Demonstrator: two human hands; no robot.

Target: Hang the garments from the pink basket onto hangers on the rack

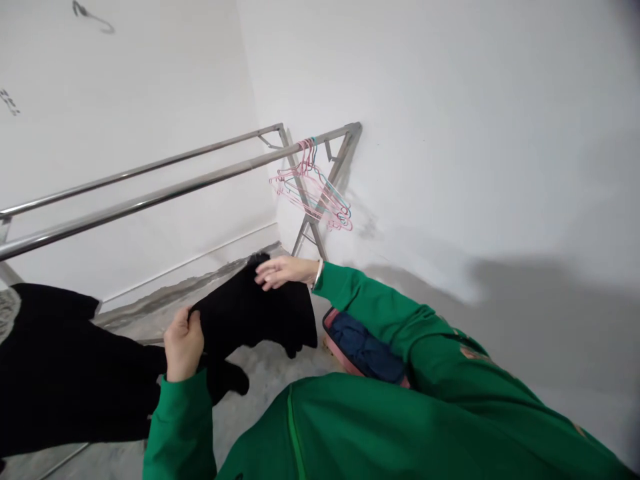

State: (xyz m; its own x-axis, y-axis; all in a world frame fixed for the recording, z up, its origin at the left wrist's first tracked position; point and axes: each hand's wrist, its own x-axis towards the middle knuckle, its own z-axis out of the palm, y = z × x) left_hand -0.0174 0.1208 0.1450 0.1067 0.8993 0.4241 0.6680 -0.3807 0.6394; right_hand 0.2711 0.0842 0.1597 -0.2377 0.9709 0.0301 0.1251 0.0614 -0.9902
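A black garment (235, 310) hangs in front of me, its far end spread out to the right. The fingers of my left hand (184, 343) are closed on its edge, thumb on top. My right hand (285, 272) is over the cloth's upper part with fingers extended and apart; whether they touch the fabric I cannot tell. At the left is more black clothing (65, 373) with a pale lacy patch at its edge. The two black pieces overlap near my left hand, and I cannot tell whether they are joined.
A metal drying rack (215, 179) with two long rails stands along the wall. Several pink and teal hangers (320, 193) hang near its right end. A pink-edged container (345, 350) holding dark blue cloth (367, 347) sits below my right arm. A hook (95, 19) is on the wall.
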